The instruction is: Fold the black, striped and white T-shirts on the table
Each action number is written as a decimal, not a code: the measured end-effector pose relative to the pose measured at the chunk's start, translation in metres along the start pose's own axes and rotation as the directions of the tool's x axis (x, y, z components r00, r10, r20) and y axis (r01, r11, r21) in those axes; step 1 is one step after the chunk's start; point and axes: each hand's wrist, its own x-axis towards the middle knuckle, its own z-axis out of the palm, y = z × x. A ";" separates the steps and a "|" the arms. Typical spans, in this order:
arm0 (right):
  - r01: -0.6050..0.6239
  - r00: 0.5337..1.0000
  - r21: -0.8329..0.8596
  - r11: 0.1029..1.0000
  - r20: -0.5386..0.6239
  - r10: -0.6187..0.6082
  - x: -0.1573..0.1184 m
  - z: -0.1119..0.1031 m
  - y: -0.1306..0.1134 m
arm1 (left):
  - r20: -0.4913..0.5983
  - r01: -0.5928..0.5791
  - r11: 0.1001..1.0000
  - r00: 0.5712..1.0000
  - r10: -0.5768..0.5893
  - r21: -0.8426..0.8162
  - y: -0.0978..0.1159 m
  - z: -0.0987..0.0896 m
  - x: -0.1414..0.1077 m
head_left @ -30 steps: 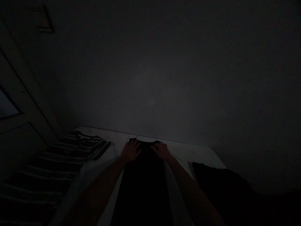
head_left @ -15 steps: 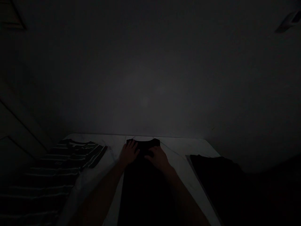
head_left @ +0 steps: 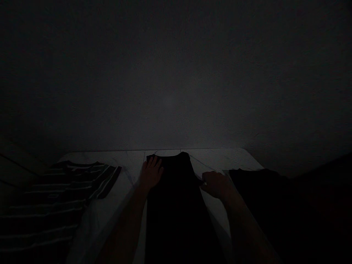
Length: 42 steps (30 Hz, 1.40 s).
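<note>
A long, narrow black garment [head_left: 176,205] lies down the middle of the table, its curved top edge near the back. My left hand [head_left: 150,174] rests flat on its upper left edge, fingers spread. At the garment's right side, my right hand [head_left: 215,184] is closed, pinching a small dark bit of the cloth that sticks out. The picture is very dark, so folds in the black cloth do not show.
On the left lies a dark striped shirt [head_left: 60,205] with light stripes. Another black garment [head_left: 264,198] lies on the right. The pale marbled table [head_left: 225,157] meets a grey wall [head_left: 170,91] at the back.
My right hand has moved right, off the top of the black garment to its side, and has closed on cloth there. My left hand stays on the upper left. The view has shifted slightly.
</note>
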 end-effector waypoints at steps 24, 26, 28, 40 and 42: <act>0.320 0.947 0.402 0.858 -0.159 -0.279 0.013 0.036 -0.114 | 0.060 -0.175 0.974 0.981 0.185 -0.142 0.000 0.005 0.002; 0.326 0.945 0.383 0.864 -0.147 -0.291 0.015 0.040 -0.114 | 0.058 -0.184 0.974 0.980 0.193 -0.132 0.001 0.005 0.001; 0.334 0.942 0.354 0.873 -0.129 -0.309 0.015 0.044 -0.113 | 0.059 -0.183 0.975 0.980 0.192 -0.129 0.002 0.005 0.000; 0.436 0.851 0.274 0.857 -0.435 -0.294 0.039 0.057 -0.100 | 0.061 -0.181 0.977 0.980 0.189 -0.113 0.004 0.007 -0.001; 0.486 0.820 0.209 0.849 -0.446 -0.359 0.046 0.071 -0.099 | 0.063 -0.185 0.977 0.979 0.192 -0.106 0.005 0.005 -0.001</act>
